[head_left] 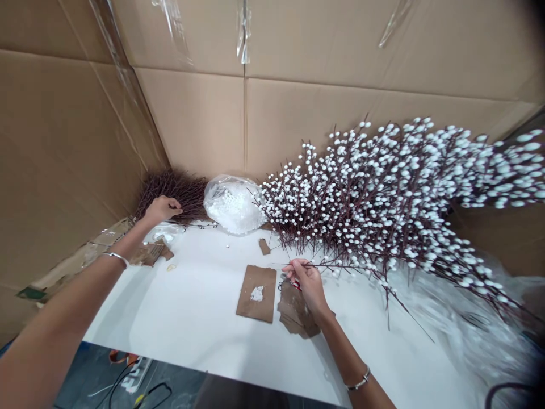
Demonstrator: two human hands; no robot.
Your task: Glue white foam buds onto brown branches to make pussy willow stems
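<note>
Over at the back left, my left hand (164,209) is at a pile of bare brown twigs (191,193). Its fingers are curled in; whatever they may hold is too small to make out. My right hand (304,278) is closed in a pinch on a thin brown stem (323,265), which runs left to right through the fingers. Under that hand shows a small red item (296,286), partly hidden. Just left of it lies a cardboard square (255,309) with a white smear (257,293) on it. A torn, stained cardboard piece (293,312) lies beneath my right hand.
A clear bag (234,204) of small white beads stands at the back. White-berried branches (361,193) are heaped on the right of the white table (191,307). Clear plastic wrap (464,318) lies at right. Cardboard walls (298,51) enclose the back and left.
</note>
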